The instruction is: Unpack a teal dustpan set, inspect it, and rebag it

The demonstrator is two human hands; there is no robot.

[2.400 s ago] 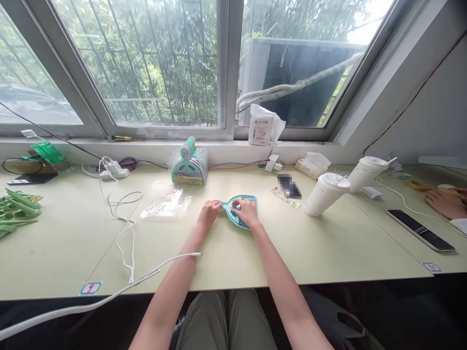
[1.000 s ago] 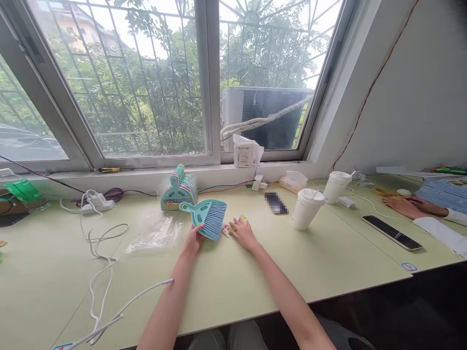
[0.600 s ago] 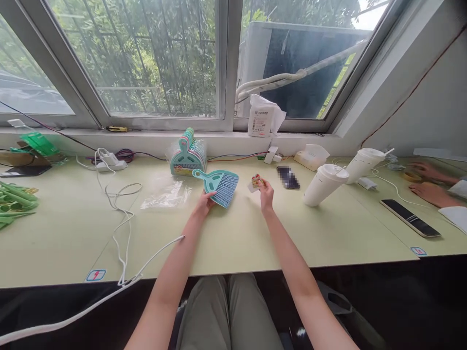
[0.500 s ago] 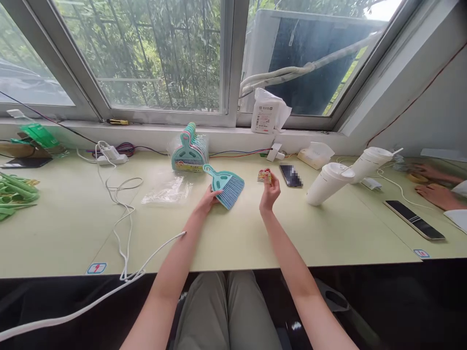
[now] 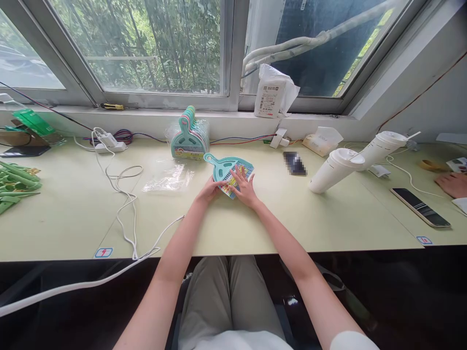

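Observation:
A teal mini dustpan with a brush set in it (image 5: 221,169) is tilted on the table in front of me, its looped handle pointing to the upper left. My left hand (image 5: 207,189) grips its lower left edge, thumb on top. Spread over the bristles is my right hand (image 5: 246,191), fingers apart and pressing on a colourful label card (image 5: 231,182). Part of the card is hidden beneath those fingers. Just behind stands a stack of similar dustpan sets (image 5: 188,137) in clear plastic, with a crumpled clear bag (image 5: 170,179) on its left side.
White cables (image 5: 133,214) trail over the table's left side. To the right are a blurred phone (image 5: 295,163), two white lidded cups (image 5: 337,170) and another phone (image 5: 420,207). A co-worker's hand (image 5: 452,184) rests at the far right. Green strips (image 5: 16,182) lie far left.
My right hand has moved left with the label card and laid it on the brush bristles, its fingers now spread. My left hand still holds the dustpan. The camera view has shifted slightly downward.

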